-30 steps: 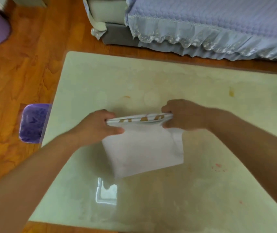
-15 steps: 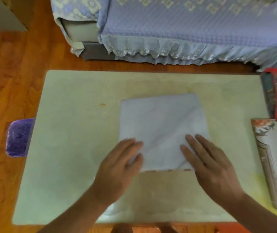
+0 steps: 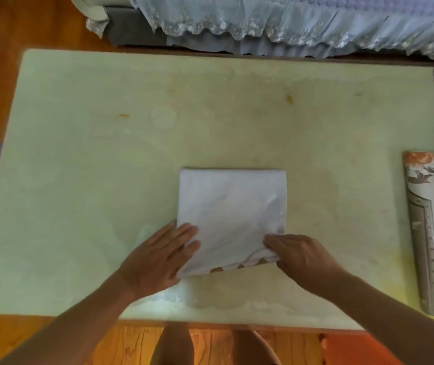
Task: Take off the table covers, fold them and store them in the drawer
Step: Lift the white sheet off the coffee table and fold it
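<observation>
On the pale green rectangular table (image 3: 79, 180), toward 6 o'clock, the folded white plastic table cover (image 3: 231, 214) is lying flat. The left hand (image 3: 158, 256) is pressing its 7 o'clock corner with straight fingers; the right hand (image 3: 300, 256) is pinching its 5 o'clock corner.

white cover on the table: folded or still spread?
Folded. The white cover is a compact layered square; the left hand lies flat on its near-left corner, the right hand pinches its near-right corner.
</observation>
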